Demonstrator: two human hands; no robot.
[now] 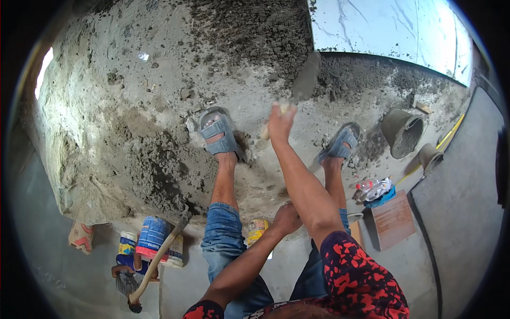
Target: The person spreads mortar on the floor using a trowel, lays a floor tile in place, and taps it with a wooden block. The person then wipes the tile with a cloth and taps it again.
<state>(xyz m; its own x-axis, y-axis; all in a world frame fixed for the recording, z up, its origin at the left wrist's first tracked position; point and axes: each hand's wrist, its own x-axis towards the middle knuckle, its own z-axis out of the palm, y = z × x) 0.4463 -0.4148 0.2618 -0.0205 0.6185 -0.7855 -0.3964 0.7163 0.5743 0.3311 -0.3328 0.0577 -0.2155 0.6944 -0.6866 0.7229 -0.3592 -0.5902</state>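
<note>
Fingers of the right hand [280, 121]: wrapped around the pale wooden handle of a trowel [306, 80], arm stretched forward and down. Fingers of the left hand [287, 217]: curled loosely, resting on the left knee; whether they hold anything cannot be told.

Head view, single entry.

Trowel: long axis runs from the handle at the hand up and slightly right; grey flat blade points away from the person, its tip at the edge of the dark mortar bed [255, 32] just below the white marble-veined tile [382, 26]. Blade smeared with cement, dull grey, narrowing toward the tip.

Feet: two grey-blue sandals [219, 130] planted on the rough cement floor, one on each side of the right hand.

Packages and containers:
- blue cylindrical tin with red band [152, 236], lower left, beside a small yellow-and-blue can [127, 242];
- yellow-labelled can [257, 228], just beside the left hand;
- two grey buckets [404, 132], lying on their sides, right;
- clear plastic bottle with red cap [373, 186], on blue wrapping;
- brown flat box [393, 219], lower right.

Hoe with long wooden shaft [156, 260]: lower left, blade in a mortar heap.
</note>
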